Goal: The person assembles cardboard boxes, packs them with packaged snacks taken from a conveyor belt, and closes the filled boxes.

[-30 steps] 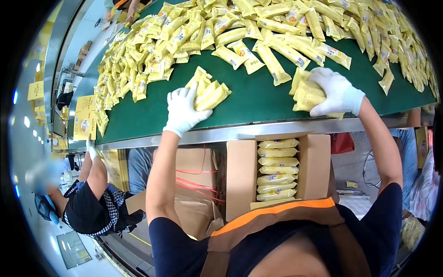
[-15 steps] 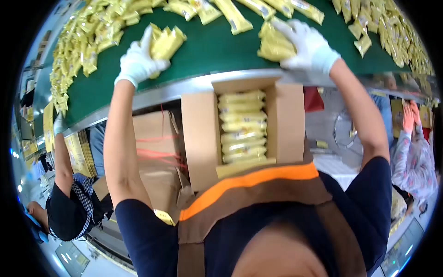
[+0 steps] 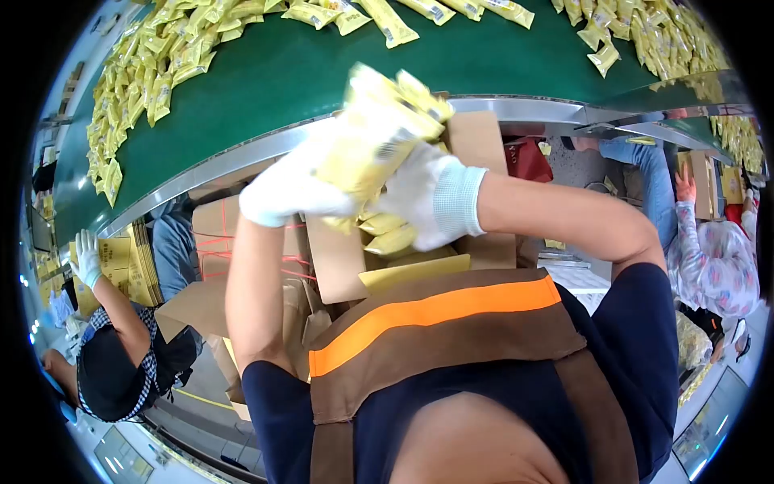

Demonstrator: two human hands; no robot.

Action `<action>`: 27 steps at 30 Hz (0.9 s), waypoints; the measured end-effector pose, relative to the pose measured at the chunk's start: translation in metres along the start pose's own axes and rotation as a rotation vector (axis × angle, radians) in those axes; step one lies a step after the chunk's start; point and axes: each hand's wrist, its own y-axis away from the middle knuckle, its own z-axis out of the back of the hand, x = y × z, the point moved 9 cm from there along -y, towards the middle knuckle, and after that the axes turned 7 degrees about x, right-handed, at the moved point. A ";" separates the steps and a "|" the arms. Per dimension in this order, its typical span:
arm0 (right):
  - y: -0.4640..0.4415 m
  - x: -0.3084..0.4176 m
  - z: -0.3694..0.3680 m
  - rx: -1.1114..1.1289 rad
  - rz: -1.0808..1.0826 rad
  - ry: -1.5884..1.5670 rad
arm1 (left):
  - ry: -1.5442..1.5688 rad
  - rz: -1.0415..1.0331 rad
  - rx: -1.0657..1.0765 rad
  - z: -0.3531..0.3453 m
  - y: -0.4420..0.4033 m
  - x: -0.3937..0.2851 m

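Observation:
Both my hands wear white gloves and meet above an open cardboard box. My left hand is closed round a bunch of yellow wrapped snack packets, which it grips from the left side. On the right of the same bunch, my right hand has its fingers curled against the packets. Where one hand's share ends and the other's begins is hidden. Below the hands, more yellow packets show inside the box, most of them covered by my hands.
Beyond the box runs a green conveyor belt with a metal edge. Loose packets heap on its left, others on its right. Brown cartons with red string stand to the left. Co-workers are on both sides.
Both hands have come off the belt, drawn together and moved over the box with the packets they held. The left co-worker's gloved hand has moved down from the belt toward the cartons.

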 end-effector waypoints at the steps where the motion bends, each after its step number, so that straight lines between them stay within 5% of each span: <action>1: 0.002 -0.001 -0.007 -0.151 -0.033 -0.051 | 0.096 0.097 0.024 -0.017 -0.012 0.000; 3: -0.006 0.012 -0.050 -0.542 -0.031 0.015 | -0.357 -0.011 0.021 -0.009 -0.030 0.010; 4: -0.005 0.026 -0.063 -0.468 -0.017 0.003 | -0.480 -0.096 0.022 -0.013 -0.034 0.009; 7: 0.021 0.034 -0.052 -0.491 -0.020 -0.091 | -1.107 0.065 -0.006 -0.034 -0.040 -0.003; 11: 0.018 0.039 -0.071 -0.530 0.056 -0.119 | -1.526 -0.006 -0.134 -0.061 -0.055 0.002; 16: 0.020 0.033 -0.073 -0.279 0.046 -0.141 | -1.750 -0.038 -0.276 -0.075 -0.079 0.046; 17: 0.026 0.035 -0.065 -0.423 0.067 -0.130 | -1.655 0.034 -0.205 -0.074 -0.079 0.050; 20: 0.038 0.037 -0.060 -0.228 0.090 -0.027 | -1.559 0.096 -0.117 -0.071 -0.082 0.073; 25: 0.028 0.018 -0.083 -0.029 0.308 -0.384 | -1.416 0.267 0.039 -0.078 -0.085 0.092; 27: 0.046 0.005 -0.057 -0.167 0.524 -0.665 | -1.481 0.183 -0.116 -0.085 -0.075 0.088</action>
